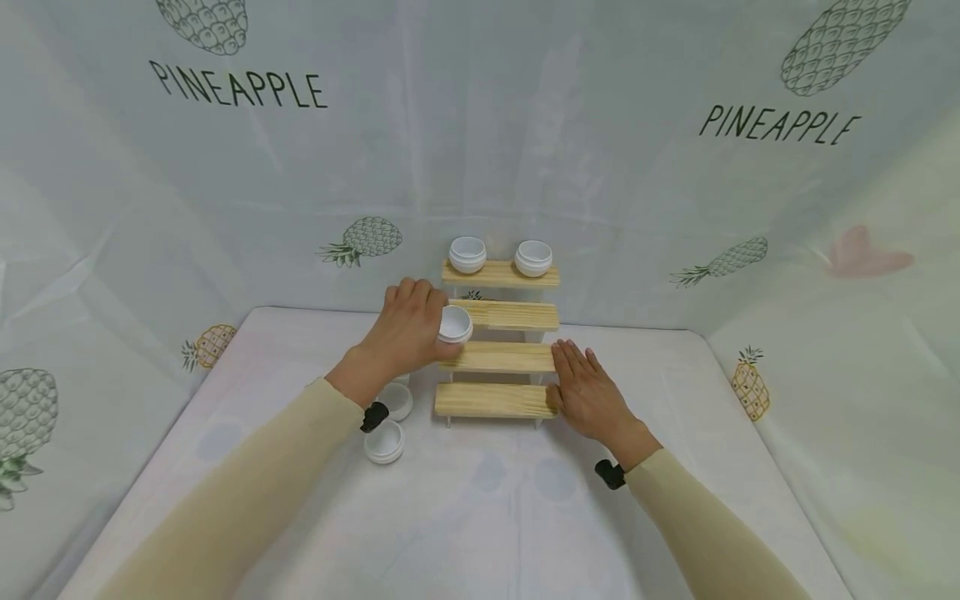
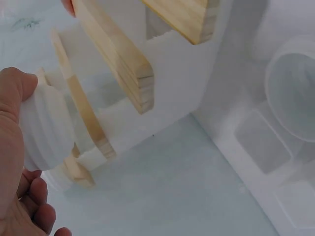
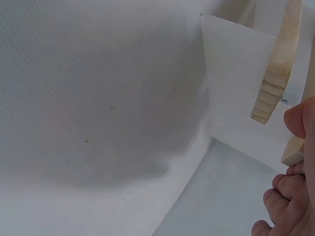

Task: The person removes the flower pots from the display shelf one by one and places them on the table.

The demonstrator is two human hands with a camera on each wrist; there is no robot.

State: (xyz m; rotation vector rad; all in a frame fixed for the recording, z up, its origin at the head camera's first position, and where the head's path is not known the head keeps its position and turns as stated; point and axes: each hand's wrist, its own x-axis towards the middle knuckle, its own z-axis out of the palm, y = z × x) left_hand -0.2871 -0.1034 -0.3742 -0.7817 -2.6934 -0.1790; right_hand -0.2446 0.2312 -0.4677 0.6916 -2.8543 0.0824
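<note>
Pale cloth [image 1: 510, 150], printed with pineapples and the word PINEAPPLE, is hung behind and at both sides of a table [image 1: 465, 517] covered in white. Above the table, a small white bowl [image 1: 456, 323] is held in the left hand [image 1: 408, 329], gripped between thumb and fingers. It is kept upright at the left end of a four-step rack [image 1: 495, 402], beside the second step from the far side; whether that step is touched by it cannot be told. Steps of light wood are carried by white side panels [image 2: 177, 88], each step set higher than the nearer one. At the right of the rack, the right hand [image 1: 588, 400] is rested, its fingers extended against the end of the second step from the near side and its thumb set at the end of the nearest one. On the far, highest step, a left bowl [image 1: 467, 257] and a right bowl [image 1: 534, 260] are stood apart. Left of the rack, two loose bowls [image 1: 385, 442] are placed on the table, the farther one partly covered by a black strap [image 1: 375, 416]. Both forearms are clothed in beige sleeves [image 1: 262, 475]
</note>
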